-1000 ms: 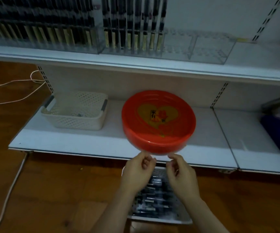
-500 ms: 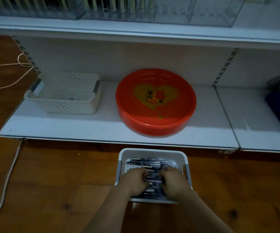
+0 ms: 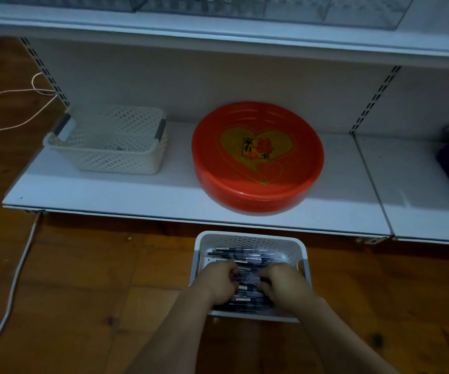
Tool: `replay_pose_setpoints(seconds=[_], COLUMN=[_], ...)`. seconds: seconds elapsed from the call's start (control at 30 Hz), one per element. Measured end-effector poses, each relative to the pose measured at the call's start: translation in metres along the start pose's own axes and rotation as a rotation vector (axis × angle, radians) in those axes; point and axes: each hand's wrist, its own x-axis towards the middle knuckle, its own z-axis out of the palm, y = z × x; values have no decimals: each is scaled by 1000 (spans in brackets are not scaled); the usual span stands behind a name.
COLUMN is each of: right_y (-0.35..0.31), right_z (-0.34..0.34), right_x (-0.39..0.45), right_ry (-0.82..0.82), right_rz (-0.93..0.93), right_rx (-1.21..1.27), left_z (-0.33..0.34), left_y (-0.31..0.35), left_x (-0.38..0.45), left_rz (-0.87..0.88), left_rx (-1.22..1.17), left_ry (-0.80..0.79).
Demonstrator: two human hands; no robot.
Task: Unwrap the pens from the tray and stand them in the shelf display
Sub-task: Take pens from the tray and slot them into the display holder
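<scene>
Head view, itemised. White perforated tray: on the wooden floor, just in front of the lower shelf; holds a heap of wrapped pens, lying crosswise. Left hand and right hand: both down inside the tray, knuckles up, fingers curled into the pile; each grip appears closed on pens, though the fingertips are buried and how many are taken cannot be told. Change noted: a second ago both hands were raised near the shelf edge, fingertips together in front of the red basin; half a second ago they had dropped onto the pile, and they remain there now, so a fresh pick-up is judged under way, with unwrapping to follow. Red round basin: on the lower shelf, heart motif inside, no pens visible in it. Cream perforated basket: same shelf, well left of the basin; small dark scraps inside, unidentified. Clear display rack: upper shelf, mostly cropped. Cables: on the floor, left.
</scene>
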Motion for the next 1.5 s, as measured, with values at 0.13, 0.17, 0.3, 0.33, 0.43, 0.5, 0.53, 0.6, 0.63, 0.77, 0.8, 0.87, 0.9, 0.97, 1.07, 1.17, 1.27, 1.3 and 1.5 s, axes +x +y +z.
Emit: replay_pose_setpoints(seconds=[0.13,0.17,0.3,0.33,0.43,0.5,0.53,0.6,0.63,0.77,0.8,0.87,0.9,0.97,1.07,1.17,1.27,1.3,1.5], right_y=[-8,-12,-33,-38,-43,-42,-40,-35,-32,-29,-31,-35,-38,-43,-50,-60,-71,-75,-104], right_z=[-8,-9,-16,-19,-33,-45,-54,-73,-83,-126,-135,-149,-156,-167,-184,-204,-224,-232,-284], right_x=[-3,-3,-1,0,3,3,3,0,-2,-14,-18,-22,-24,-26,-33,-41,-49,-51,-57], right_ry=[76,71,86,107,186,274,325,411,451,666,706,767,797,862,902,922,936,945,1115], right_rz=[-35,-27,-11,-10,7,3,2,4,7,28,14,-16,-27,-55,-143,-243,-350,-376,-462], right_rx=[241,329,597,656,822,876,889,946,977,1022,1056,1106,1113,1118,1114,1024,970,940,769], left_z=[0,0,-4,-7,-16,-23,-27,-34,-37,-52,-57,-66,-71,-82,-98,-118,-143,-151,-193], left_y=[0,0,-1,-1,2,6,8,13,16,41,49,65,72,84,95,104,116,120,152], left_x=[-1,-1,-3,-3,-3,-2,-2,-2,-3,-12,-15,-21,-24,-31,-39,-46,-56,-58,-74], left_rz=[5,5,-5,2,88,131,147,162,155,184,201,234,251,294,346,403,456,476,627], left_rx=[-9,-13,-69,-103,-234,-285,-316,-405,-459,-571,-598,-646,-655,-646,-638,-623,-636,-626,-564], left_ry=[8,22,93,102,147,173,188,177,142,7,4,27,40,53,83,140,216,245,411])
